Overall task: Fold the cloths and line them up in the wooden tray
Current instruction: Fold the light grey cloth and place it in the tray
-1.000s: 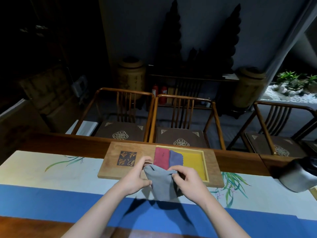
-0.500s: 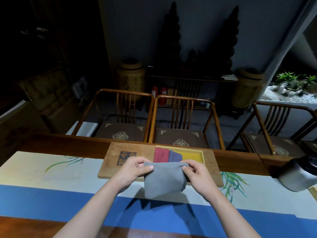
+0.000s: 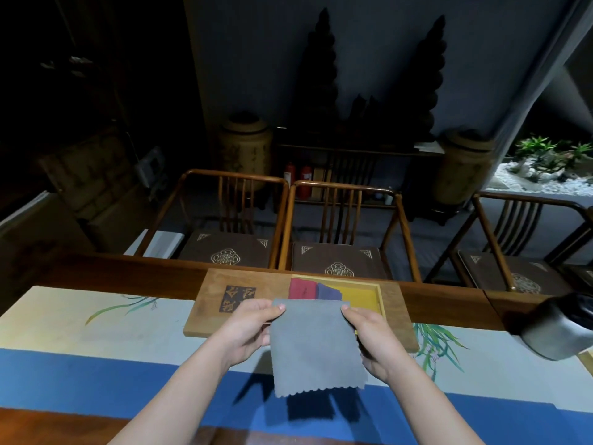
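Observation:
A grey cloth [image 3: 316, 346] hangs spread flat in the air above the table, its zigzag bottom edge toward me. My left hand [image 3: 248, 329] pinches its top left corner and my right hand [image 3: 373, 337] pinches its top right corner. Behind it lies the wooden tray [image 3: 208, 309] with a yellow-lined recess [image 3: 361, 297]. A folded red cloth [image 3: 303, 289] and a folded purple cloth [image 3: 329, 292] sit side by side at the recess's left end. The grey cloth hides the near part of the recess.
The table carries a runner [image 3: 96, 364] in blue and pale bands with painted leaves. A dark grey vessel [image 3: 555, 329] sits at the right edge. Three wooden chairs [image 3: 345, 239] stand beyond the far table edge.
The grey cloth was bunched between my hands a second ago. My hands have moved apart and lifted, and the cloth now hangs opened out as a flat square.

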